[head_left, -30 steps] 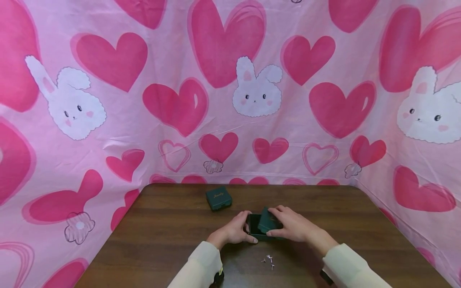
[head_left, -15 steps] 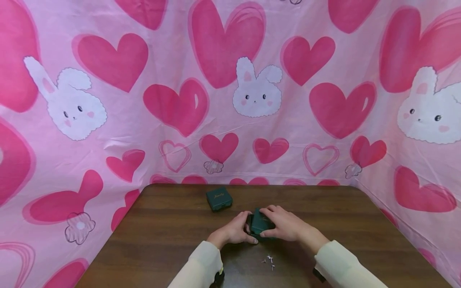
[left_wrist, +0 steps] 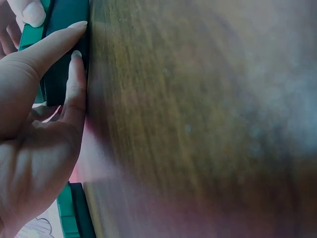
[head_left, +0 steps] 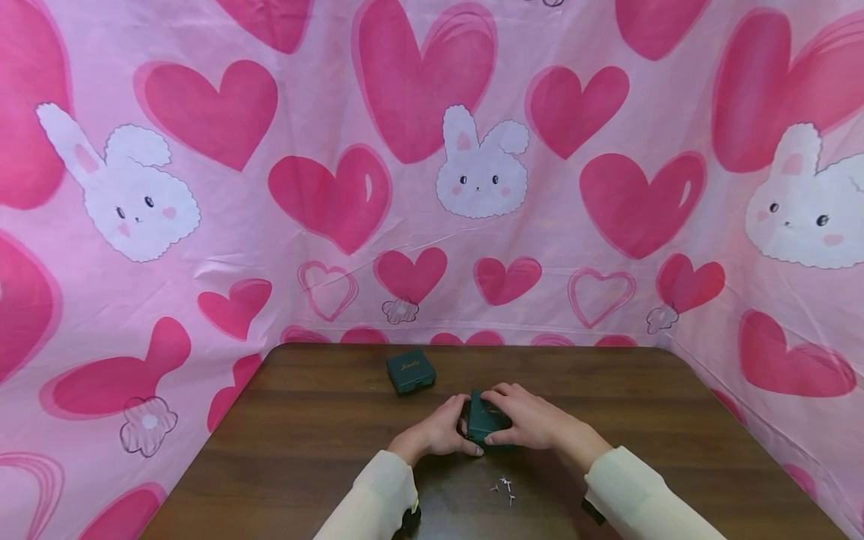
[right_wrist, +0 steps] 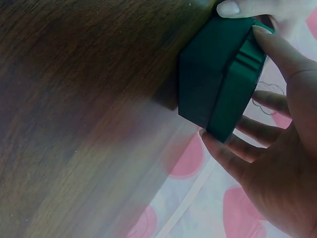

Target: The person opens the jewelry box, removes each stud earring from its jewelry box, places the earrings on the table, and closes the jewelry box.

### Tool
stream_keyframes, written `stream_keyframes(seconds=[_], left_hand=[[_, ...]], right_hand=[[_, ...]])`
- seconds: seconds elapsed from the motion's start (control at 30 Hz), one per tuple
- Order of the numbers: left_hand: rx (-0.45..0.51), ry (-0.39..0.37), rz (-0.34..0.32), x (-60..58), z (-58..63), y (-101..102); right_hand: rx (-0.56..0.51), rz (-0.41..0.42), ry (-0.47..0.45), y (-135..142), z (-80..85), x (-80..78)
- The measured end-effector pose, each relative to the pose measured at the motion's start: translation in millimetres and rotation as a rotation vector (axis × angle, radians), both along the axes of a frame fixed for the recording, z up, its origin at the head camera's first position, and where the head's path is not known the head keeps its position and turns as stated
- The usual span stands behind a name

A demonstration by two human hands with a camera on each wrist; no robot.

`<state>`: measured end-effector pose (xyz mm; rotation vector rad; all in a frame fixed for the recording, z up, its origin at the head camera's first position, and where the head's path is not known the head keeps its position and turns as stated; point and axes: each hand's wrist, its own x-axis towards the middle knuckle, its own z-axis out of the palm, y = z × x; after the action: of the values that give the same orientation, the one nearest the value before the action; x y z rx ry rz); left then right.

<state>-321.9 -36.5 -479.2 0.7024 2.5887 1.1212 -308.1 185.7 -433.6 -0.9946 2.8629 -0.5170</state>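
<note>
In the head view a dark green box (head_left: 479, 426) sits on the wooden table between both hands. My left hand (head_left: 435, 431) grips its lower part from the left; in the left wrist view the thumb presses along the dark base (left_wrist: 67, 12). My right hand (head_left: 540, 421) holds the lid (right_wrist: 242, 74) from above, thumb on the near side and fingers on the far side. The right wrist view has the lid seated on the base, with no clear gap. Gold lettering on top is partly hidden by the right hand.
A second green box (head_left: 411, 373) with gold lettering stands behind and to the left, lid down. Several tiny whitish pin-like pieces (head_left: 508, 488) lie in front of the hands. A pink curtain (head_left: 553, 307) with hearts and rabbits surrounds the wooden table (head_left: 310, 450).
The right hand has brought the tilted lid left and down onto the box, covering its dark opening. The left hand has stayed in place, holding the base.
</note>
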Motion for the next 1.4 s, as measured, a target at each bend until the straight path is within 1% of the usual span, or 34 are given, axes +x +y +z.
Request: stream_keyframes(seconds=[0.33, 0.57, 1.1, 1.4], left_hand=[[-0.004, -0.008, 0.006, -2.2, -3.7, 0.8], [-0.014, 0.015, -0.002, -3.6, -5.3, 1.2], [-0.033, 0.058, -0.014, -3.0, -5.1, 2.3], [-0.046, 0.062, -0.016, -2.5, -4.1, 2.4]], right_hand=[[-0.005, 0.018, 0.005, -0.9, -2.7, -0.3], [-0.013, 0.025, 0.0, -0.4, -3.8, -0.1], [-0.021, 0.038, -0.011, 1.2, -3.7, -2.2], [-0.027, 0.04, -0.027, 4.3, -2.2, -3.0]])
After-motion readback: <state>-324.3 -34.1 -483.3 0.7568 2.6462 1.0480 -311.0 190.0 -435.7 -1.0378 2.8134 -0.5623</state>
